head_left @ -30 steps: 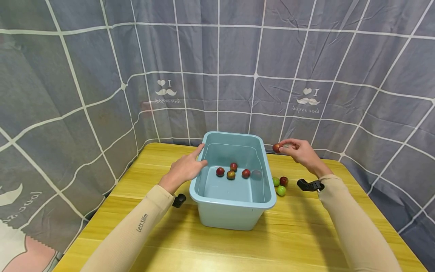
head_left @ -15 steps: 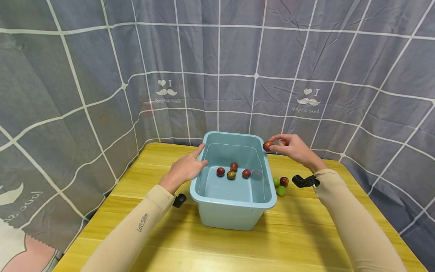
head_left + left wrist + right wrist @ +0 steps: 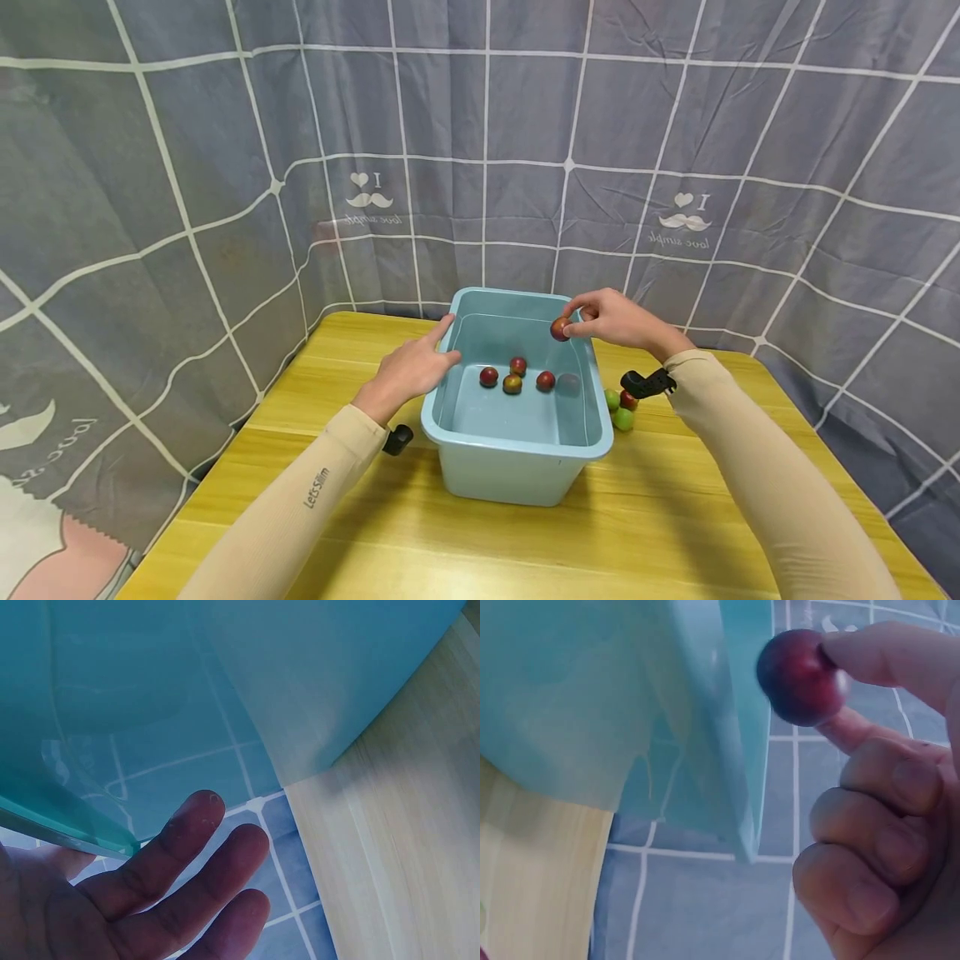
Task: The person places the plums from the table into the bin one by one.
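A light blue plastic bin (image 3: 517, 450) stands on the wooden table. My left hand (image 3: 408, 371) rests on its left rim, with the thumb and index finger reaching over the edge. The other fingers (image 3: 195, 900) extend loosely beside the outer wall in the left wrist view. Between thumb and index finger, my right hand (image 3: 618, 318) pinches a dark red plum (image 3: 802, 679) over the bin's far right rim. Its remaining fingers are curled into the palm. Several reddish plums, among them one plum (image 3: 489, 377), lie on the bin's floor.
To the right of the bin, green round fruits (image 3: 622, 418) and a red plum (image 3: 628, 401) sit together on the table (image 3: 345, 358). A grey curtain (image 3: 517, 192) with white grid lines hangs behind the table and along both sides.
My right hand has moved left with the plum, from beyond the bin's right side to over its rim. The left hand keeps its place.
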`<state>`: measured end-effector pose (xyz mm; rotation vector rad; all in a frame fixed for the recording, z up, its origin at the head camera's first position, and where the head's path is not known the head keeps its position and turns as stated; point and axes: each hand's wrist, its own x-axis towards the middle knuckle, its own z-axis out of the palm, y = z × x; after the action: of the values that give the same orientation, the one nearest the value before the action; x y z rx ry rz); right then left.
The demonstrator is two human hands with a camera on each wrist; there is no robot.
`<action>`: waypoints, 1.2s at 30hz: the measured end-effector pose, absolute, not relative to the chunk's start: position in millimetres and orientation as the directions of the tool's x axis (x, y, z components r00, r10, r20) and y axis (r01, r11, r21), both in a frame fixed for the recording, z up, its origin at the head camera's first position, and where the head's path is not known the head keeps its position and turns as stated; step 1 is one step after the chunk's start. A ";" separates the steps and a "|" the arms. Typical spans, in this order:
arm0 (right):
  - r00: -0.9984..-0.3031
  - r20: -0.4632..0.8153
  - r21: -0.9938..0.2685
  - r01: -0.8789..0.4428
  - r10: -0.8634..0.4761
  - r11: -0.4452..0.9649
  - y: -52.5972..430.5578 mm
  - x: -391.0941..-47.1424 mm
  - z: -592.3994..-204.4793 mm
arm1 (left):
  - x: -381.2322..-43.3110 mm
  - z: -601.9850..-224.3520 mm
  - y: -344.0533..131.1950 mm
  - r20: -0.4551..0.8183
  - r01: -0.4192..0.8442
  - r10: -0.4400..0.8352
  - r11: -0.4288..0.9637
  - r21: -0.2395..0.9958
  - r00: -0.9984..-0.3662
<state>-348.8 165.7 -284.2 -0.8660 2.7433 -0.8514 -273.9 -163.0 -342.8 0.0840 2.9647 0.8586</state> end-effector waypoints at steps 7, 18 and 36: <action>-0.782 -0.034 -0.485 -0.531 -0.622 0.695 143.1 -355.9 -280.9 | -273.2 -342.4 -163.0 -0.037 0.036 0.066 0.844 0.535 -0.997; -0.721 -0.186 -0.407 -0.561 -0.667 0.721 112.4 -364.7 -277.5 | -272.5 -342.8 -162.9 -0.033 0.042 0.070 0.847 0.530 -0.997; -0.665 -0.400 -0.324 -0.541 -0.631 0.776 87.8 -375.9 -289.7 | -273.2 -343.3 -162.3 -0.028 0.040 0.065 0.850 0.526 -0.998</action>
<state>-375.9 87.8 -289.7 -0.8780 2.4699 -0.2419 -273.2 -162.3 -343.3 0.0844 2.9782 0.8449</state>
